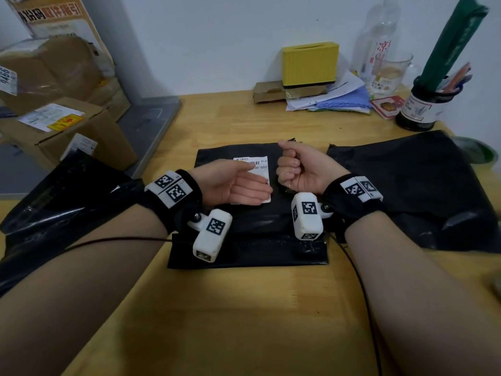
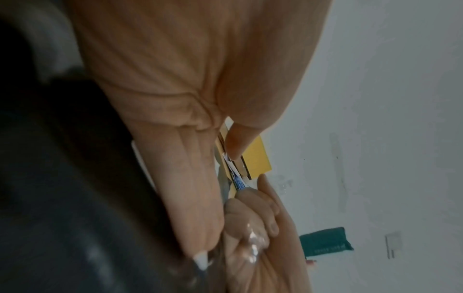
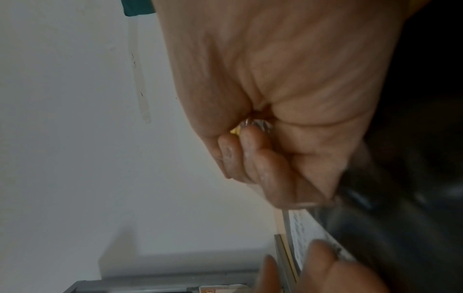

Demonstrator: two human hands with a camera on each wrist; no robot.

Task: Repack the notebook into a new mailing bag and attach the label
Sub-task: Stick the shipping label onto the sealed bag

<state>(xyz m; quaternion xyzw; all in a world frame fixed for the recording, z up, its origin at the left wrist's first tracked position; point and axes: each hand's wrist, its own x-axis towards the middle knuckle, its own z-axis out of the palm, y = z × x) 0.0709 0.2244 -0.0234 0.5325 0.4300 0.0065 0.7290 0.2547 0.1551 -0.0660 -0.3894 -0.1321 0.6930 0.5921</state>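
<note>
Now | left hand [image 1: 238, 185] flat on papery label [image 1: 254, 165] | glossy black mailing bag [image 1: 252, 240]

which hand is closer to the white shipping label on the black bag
Left. The left hand lies flat with straight fingers on the label, covering part of it. The right hand is curled into a fist just right of the label, over the mailing bag.
</note>
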